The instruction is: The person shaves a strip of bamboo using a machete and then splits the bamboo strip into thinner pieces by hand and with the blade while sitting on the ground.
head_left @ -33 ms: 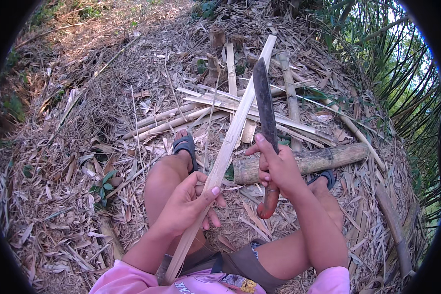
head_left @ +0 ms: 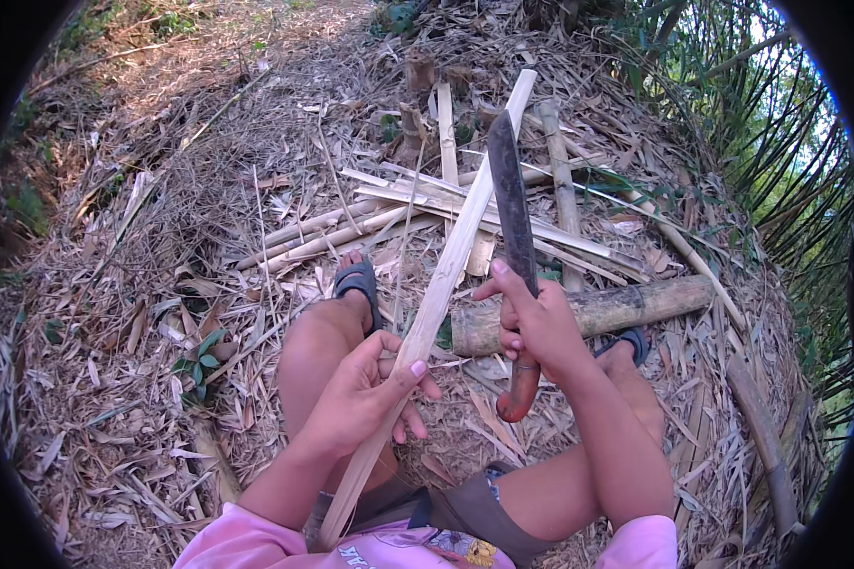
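Shaving step: left hand [head_left: 365, 394] grips the bamboo strip [head_left: 446, 275]; right hand [head_left: 539, 322] clenches the machete [head_left: 514, 218], pointing twelve o'clock; next, a controlled downstroke.

A pale straw-yellow bamboo strip [head_left: 434, 302] is seen against a dark grey machete blade [head_left: 512, 204] with a reddish-brown handle [head_left: 522, 389]. Pink sleeves [head_left: 256, 541] (a printed pattern shows on the shirt) and dark sandals [head_left: 356, 282] are shown over tan, dry leaf litter [head_left: 142, 332].
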